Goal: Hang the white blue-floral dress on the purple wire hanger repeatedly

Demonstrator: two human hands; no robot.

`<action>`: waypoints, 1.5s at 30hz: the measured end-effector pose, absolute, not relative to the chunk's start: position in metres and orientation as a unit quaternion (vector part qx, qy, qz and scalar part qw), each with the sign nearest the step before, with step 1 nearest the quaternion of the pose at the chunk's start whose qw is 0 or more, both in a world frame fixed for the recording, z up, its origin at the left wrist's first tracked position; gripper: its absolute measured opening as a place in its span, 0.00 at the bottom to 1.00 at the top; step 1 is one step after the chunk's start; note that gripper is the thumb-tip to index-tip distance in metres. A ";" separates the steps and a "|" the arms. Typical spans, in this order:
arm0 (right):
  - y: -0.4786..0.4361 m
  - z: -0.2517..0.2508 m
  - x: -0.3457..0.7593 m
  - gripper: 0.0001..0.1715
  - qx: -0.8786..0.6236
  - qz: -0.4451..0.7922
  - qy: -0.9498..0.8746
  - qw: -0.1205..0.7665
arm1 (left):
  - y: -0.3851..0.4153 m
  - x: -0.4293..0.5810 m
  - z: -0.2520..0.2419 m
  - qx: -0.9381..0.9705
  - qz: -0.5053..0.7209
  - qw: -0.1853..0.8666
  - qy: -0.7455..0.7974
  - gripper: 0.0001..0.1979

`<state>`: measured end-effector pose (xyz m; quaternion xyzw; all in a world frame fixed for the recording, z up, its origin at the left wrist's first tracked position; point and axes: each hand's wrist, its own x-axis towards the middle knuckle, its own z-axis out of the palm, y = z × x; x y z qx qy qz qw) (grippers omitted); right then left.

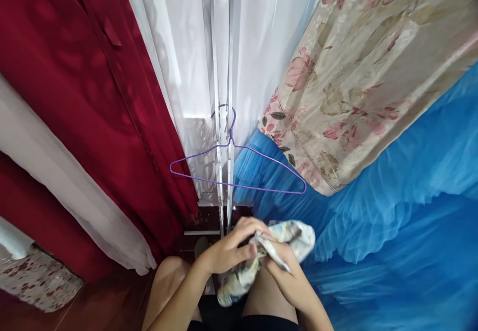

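A bunched piece of light patterned cloth (298, 236), white with yellow and blue-green patches, is held above my lap. My left hand (239, 241) is closed on its near edge, fingers bent over the top. From the other side my right hand (281, 261) grips the gathered folds, with a strip of cloth lying across its fingers. The cloth is crumpled and slightly blurred, so what kind of item it is cannot be made out. Just beyond my hands, a purple wire hanger (261, 189) hangs bare by its hook from a white metal frame (220, 171).
Dark red curtains (93, 97) and a white curtain (74, 181) hang at the left. To the right are a floral fabric (351, 97) and ruffled blue tulle (373, 241). White drapes (261, 37) hang behind the frame. A reddish tiled floor (108, 306) shows at lower left.
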<state>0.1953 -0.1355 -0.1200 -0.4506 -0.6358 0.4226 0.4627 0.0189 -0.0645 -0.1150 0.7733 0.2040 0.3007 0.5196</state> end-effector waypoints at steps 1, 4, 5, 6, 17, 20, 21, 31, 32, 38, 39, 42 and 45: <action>-0.141 -0.117 0.202 0.12 -0.452 0.436 -0.626 0.462 | -0.064 0.018 -0.121 0.777 0.263 0.545 0.172 0.32; -0.154 -0.107 0.220 0.12 -0.479 0.449 -0.615 0.437 | -0.073 0.014 -0.141 0.759 0.197 0.605 0.142 0.29; -0.156 -0.103 0.223 0.11 -0.484 0.445 -0.628 0.416 | -0.078 0.013 -0.147 0.749 0.189 0.618 0.147 0.28; -0.156 -0.099 0.226 0.11 -0.485 0.439 -0.646 0.393 | -0.083 0.010 -0.152 0.741 0.184 0.625 0.159 0.26; -0.102 -0.057 0.244 0.13 -0.442 0.358 -0.741 0.358 | -0.032 -0.098 -0.155 0.890 0.142 0.221 0.372 0.21; -0.064 -0.054 0.245 0.12 -0.455 0.287 -0.731 0.420 | -0.002 -0.145 -0.137 0.886 0.158 0.138 0.415 0.18; -0.048 -0.056 0.242 0.14 -0.461 0.265 -0.733 0.424 | 0.008 -0.159 -0.130 0.880 0.166 0.116 0.430 0.17; 0.035 -0.093 0.198 0.19 -0.601 0.116 -0.713 0.342 | 0.087 -0.199 -0.054 0.832 0.201 0.011 0.517 0.14; 0.030 -0.094 0.195 0.19 -0.612 0.103 -0.708 0.335 | 0.086 -0.197 -0.046 0.835 0.217 -0.007 0.506 0.13; -0.008 -0.095 0.175 0.11 -0.587 0.142 -0.724 0.333 | 0.055 -0.143 -0.001 0.872 0.283 0.005 0.399 0.09; -0.014 -0.094 0.173 0.12 -0.573 0.159 -0.729 0.338 | 0.050 -0.128 0.003 0.877 0.293 0.027 0.379 0.09; -0.031 -0.090 0.177 0.17 -0.538 0.191 -0.738 0.359 | 0.045 -0.091 0.004 0.843 0.385 0.029 0.375 0.06; -0.044 -0.086 0.202 0.29 -0.522 0.188 -0.731 0.397 | 0.051 -0.078 -0.002 0.787 0.476 -0.011 0.393 0.08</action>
